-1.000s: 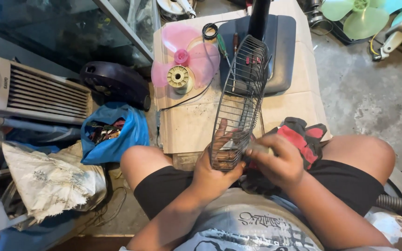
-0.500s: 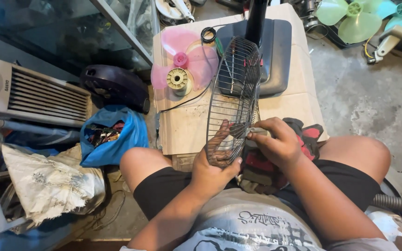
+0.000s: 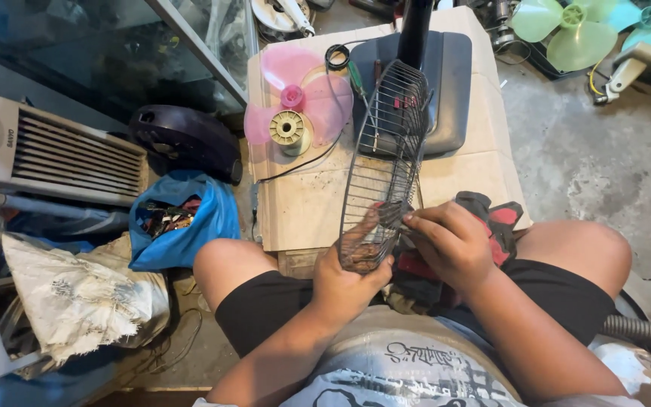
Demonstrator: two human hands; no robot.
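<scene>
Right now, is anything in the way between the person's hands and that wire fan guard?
Nothing visible. The left hand already grips the wire fan guard at its lower edge, and the right hand touches its rim beside it. Red and black gloves lie behind the right hand, not between.

hands: 2, left hand (image 3: 348,283) and right hand (image 3: 453,245)
wire fan guards: 1 (image 3: 386,162)
fan blades: 3, one pink fan blade (image 3: 299,94), two green fan blades (image 3: 559,30), the second cut off by the frame edge
fan bases: 1 dark fan base (image 3: 435,90)
cream spools: 1 (image 3: 290,130)
blue bags: 1 (image 3: 190,222)
white grille units: 1 (image 3: 47,151)
dark fan housings: 1 (image 3: 182,139)
screwdrivers: 1, green handle (image 3: 357,77)
</scene>
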